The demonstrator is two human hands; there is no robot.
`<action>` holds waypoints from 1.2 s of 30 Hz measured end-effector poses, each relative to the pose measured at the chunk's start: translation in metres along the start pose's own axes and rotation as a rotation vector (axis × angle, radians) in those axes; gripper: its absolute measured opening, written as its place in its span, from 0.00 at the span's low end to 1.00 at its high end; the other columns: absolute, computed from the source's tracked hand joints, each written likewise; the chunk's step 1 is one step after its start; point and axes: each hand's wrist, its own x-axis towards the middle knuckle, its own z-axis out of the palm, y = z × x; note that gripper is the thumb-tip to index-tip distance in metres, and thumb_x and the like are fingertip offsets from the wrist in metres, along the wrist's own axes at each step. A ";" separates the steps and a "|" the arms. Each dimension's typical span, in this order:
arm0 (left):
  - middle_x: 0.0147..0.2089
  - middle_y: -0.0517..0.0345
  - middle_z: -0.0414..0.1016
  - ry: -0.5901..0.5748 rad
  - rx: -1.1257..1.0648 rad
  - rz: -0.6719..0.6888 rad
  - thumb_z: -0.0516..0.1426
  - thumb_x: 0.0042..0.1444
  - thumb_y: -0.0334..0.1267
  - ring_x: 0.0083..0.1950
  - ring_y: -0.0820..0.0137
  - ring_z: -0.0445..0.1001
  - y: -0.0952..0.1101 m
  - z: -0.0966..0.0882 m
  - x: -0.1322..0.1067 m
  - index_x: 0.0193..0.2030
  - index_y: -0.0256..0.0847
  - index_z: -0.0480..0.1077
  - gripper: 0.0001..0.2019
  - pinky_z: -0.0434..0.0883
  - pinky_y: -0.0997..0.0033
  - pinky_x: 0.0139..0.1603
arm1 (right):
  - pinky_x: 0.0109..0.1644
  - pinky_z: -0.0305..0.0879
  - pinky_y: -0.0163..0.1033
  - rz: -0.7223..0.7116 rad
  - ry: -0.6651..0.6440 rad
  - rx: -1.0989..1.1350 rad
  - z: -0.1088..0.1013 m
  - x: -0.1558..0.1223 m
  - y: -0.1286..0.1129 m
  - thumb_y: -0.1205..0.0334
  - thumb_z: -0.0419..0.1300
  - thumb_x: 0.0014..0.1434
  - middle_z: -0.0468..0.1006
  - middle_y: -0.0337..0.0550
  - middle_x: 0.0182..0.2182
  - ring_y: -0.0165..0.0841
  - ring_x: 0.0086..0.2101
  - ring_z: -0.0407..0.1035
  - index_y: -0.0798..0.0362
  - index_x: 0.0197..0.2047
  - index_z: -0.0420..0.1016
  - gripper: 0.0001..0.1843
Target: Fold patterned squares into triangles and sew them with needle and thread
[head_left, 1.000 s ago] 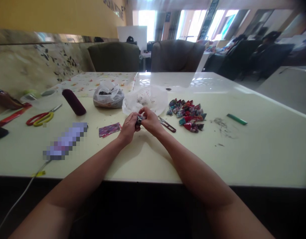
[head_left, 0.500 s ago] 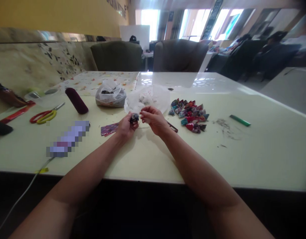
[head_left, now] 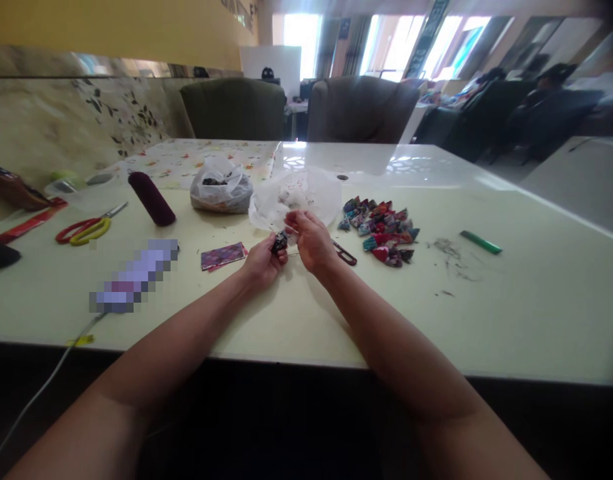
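Left hand [head_left: 263,259]: pinches a small dark patterned fabric piece [head_left: 279,241] just above the cream tabletop [head_left: 486,313].
Right hand [head_left: 310,239]: fingers closed at the piece, seemingly drawing thread.
Advice: probably keep the piece steady, pull gently.
Beyond: pile of colourful folded fabric triangles [head_left: 379,230], white plastic bag [head_left: 296,197].

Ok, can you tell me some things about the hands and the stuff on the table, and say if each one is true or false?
1. The left hand pinches a small dark fabric piece. True.
2. The right hand holds the scissors. False: the red and yellow scissors lie far left, untouched.
3. A pile of colourful fabric pieces lies to the right of the hands. True.
4. The green stick lies inside a plastic bag. False: it lies bare on the table.
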 end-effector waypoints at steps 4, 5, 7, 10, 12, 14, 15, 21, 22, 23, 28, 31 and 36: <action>0.25 0.58 0.66 0.019 -0.075 -0.027 0.46 0.73 0.35 0.20 0.79 0.60 0.004 0.000 0.002 0.35 0.35 0.66 0.15 0.62 0.84 0.20 | 0.49 0.66 0.37 -0.016 -0.106 -0.133 -0.002 -0.004 -0.001 0.64 0.66 0.43 0.74 0.39 0.38 0.32 0.41 0.68 0.51 0.37 0.70 0.16; 0.25 0.58 0.66 0.019 -0.097 -0.027 0.47 0.73 0.35 0.21 0.79 0.61 0.005 -0.001 0.003 0.35 0.35 0.67 0.15 0.63 0.84 0.20 | 0.49 0.66 0.37 -0.020 -0.136 -0.161 -0.001 -0.004 0.000 0.66 0.65 0.41 0.74 0.39 0.39 0.32 0.42 0.69 0.51 0.38 0.69 0.17; 0.25 0.58 0.67 0.013 -0.131 -0.017 0.47 0.72 0.34 0.21 0.80 0.61 0.007 -0.001 0.003 0.35 0.34 0.68 0.15 0.64 0.84 0.21 | 0.50 0.67 0.38 -0.047 -0.179 -0.214 0.000 -0.005 0.003 0.65 0.64 0.41 0.74 0.40 0.39 0.33 0.44 0.70 0.51 0.38 0.68 0.18; 0.26 0.58 0.67 -0.017 -0.145 -0.005 0.46 0.73 0.35 0.21 0.80 0.60 0.010 -0.003 0.004 0.33 0.34 0.68 0.17 0.64 0.84 0.21 | 0.51 0.67 0.40 -0.169 -0.127 -0.351 -0.006 0.001 0.006 0.63 0.59 0.50 0.74 0.42 0.39 0.34 0.45 0.70 0.50 0.38 0.67 0.10; 0.25 0.57 0.66 -0.030 -0.142 -0.004 0.45 0.73 0.36 0.21 0.80 0.59 0.012 -0.005 0.004 0.32 0.34 0.67 0.18 0.62 0.84 0.20 | 0.54 0.67 0.44 -0.294 0.012 -0.533 -0.018 0.010 0.003 0.66 0.54 0.53 0.74 0.44 0.40 0.36 0.45 0.70 0.51 0.39 0.68 0.09; 0.25 0.58 0.65 -0.024 -0.139 0.001 0.45 0.73 0.36 0.21 0.80 0.58 0.012 -0.006 0.004 0.31 0.35 0.66 0.19 0.60 0.84 0.19 | 0.59 0.64 0.49 -0.425 0.139 -0.769 -0.032 0.019 -0.002 0.70 0.52 0.51 0.74 0.49 0.42 0.40 0.48 0.68 0.52 0.40 0.71 0.14; 0.25 0.58 0.65 -0.019 -0.136 0.002 0.45 0.73 0.36 0.20 0.80 0.58 0.013 -0.006 0.004 0.31 0.35 0.66 0.19 0.59 0.84 0.19 | 0.62 0.62 0.51 -0.484 0.159 -0.868 -0.038 0.023 -0.005 0.71 0.53 0.50 0.74 0.51 0.45 0.42 0.51 0.67 0.53 0.41 0.73 0.15; 0.24 0.59 0.64 -0.010 -0.134 0.027 0.45 0.73 0.35 0.19 0.80 0.57 0.016 -0.004 0.003 0.32 0.35 0.65 0.17 0.56 0.84 0.18 | 0.69 0.59 0.51 -0.603 -0.206 -1.000 -0.033 0.019 -0.009 0.74 0.51 0.57 0.75 0.47 0.54 0.40 0.59 0.67 0.49 0.41 0.82 0.20; 0.24 0.60 0.64 -0.007 -0.132 0.035 0.45 0.73 0.35 0.19 0.80 0.57 0.017 -0.004 0.003 0.32 0.35 0.65 0.17 0.56 0.83 0.18 | 0.70 0.58 0.51 -0.606 -0.274 -1.018 -0.029 0.016 -0.006 0.75 0.50 0.57 0.75 0.46 0.56 0.40 0.61 0.65 0.49 0.42 0.83 0.22; 0.24 0.61 0.64 -0.004 -0.127 0.048 0.46 0.73 0.35 0.19 0.80 0.57 0.017 -0.004 0.004 0.32 0.36 0.65 0.17 0.56 0.83 0.17 | 0.71 0.57 0.51 -0.609 -0.328 -1.045 -0.025 0.013 -0.003 0.77 0.50 0.56 0.75 0.46 0.57 0.40 0.64 0.63 0.49 0.43 0.83 0.23; 0.22 0.65 0.62 -0.030 -0.041 0.162 0.52 0.70 0.36 0.17 0.80 0.57 0.011 -0.009 0.010 0.31 0.38 0.64 0.13 0.55 0.82 0.17 | 0.73 0.52 0.58 -0.582 -0.510 -1.199 -0.017 0.006 0.007 0.77 0.55 0.52 0.71 0.50 0.63 0.48 0.70 0.53 0.53 0.38 0.82 0.18; 0.21 0.66 0.60 -0.046 0.013 0.192 0.55 0.68 0.37 0.17 0.80 0.57 0.009 -0.012 0.013 0.31 0.38 0.65 0.12 0.55 0.83 0.17 | 0.72 0.53 0.59 -0.565 -0.531 -1.216 -0.018 0.006 0.007 0.77 0.55 0.51 0.71 0.50 0.63 0.49 0.69 0.55 0.53 0.36 0.81 0.16; 0.22 0.64 0.62 -0.036 -0.020 0.177 0.49 0.72 0.37 0.16 0.82 0.53 0.014 -0.009 0.010 0.32 0.37 0.64 0.15 0.50 0.83 0.15 | 0.69 0.61 0.52 -0.628 -0.371 -1.116 -0.017 0.004 0.003 0.79 0.51 0.51 0.78 0.48 0.55 0.42 0.62 0.65 0.51 0.42 0.82 0.25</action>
